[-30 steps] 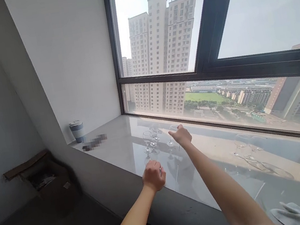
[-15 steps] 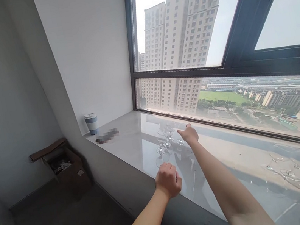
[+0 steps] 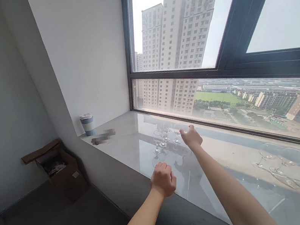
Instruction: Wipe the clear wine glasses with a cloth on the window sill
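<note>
Several glasses [image 3: 161, 138] stand near spread right fingers [image 3: 192, 130], left fingers [image 3: 163, 168] curled, box label [image 3: 75, 174] unreadable.

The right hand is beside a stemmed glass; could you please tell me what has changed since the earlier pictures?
The right hand has opened and shifted slightly rightward from the stemmed glass, seemingly letting go; whether the thumb still touches is unclear. The view has turned left since the first picture. The left hand stays closed; the other standing glasses and lidded cup look unmoved.
</note>
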### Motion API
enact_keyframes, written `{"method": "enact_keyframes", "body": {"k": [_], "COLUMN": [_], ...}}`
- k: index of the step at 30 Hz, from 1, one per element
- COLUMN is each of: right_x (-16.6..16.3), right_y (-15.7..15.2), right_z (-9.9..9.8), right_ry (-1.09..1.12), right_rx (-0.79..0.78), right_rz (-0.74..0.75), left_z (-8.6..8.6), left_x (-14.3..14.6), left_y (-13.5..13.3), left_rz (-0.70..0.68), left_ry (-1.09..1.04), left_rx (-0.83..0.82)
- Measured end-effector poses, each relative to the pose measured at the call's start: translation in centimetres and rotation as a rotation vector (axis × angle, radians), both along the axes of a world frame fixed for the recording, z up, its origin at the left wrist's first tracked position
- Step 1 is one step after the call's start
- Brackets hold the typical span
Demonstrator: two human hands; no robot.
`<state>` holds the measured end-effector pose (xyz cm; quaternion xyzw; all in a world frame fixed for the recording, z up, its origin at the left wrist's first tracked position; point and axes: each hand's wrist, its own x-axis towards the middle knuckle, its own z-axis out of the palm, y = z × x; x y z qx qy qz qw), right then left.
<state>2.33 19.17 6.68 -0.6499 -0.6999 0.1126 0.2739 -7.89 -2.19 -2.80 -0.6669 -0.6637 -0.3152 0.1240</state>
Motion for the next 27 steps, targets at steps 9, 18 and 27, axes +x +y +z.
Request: {"method": "enact_keyframes", "body": {"k": [9,18,27], "right_x": [16.3,26.7,27.2], "right_y": [0.0,1.6,1.9], "right_z": [1.0,2.6,1.2], "right_ry": [-0.516,-0.706,-0.75], "right_rx": [0.363,0.098,0.025], "right_rz": [-0.184,-0.353,-0.303], "left_z": [0.3,0.6,0.4], "left_x": [-0.3,-0.3,-0.3], "left_y": [0.0,0.1,0.1], "left_rz": [-0.04,-0.037,-0.031], "left_ry": [-0.006,0.001,-0.003], "left_rx": [-0.005,0.0,0.004]}}
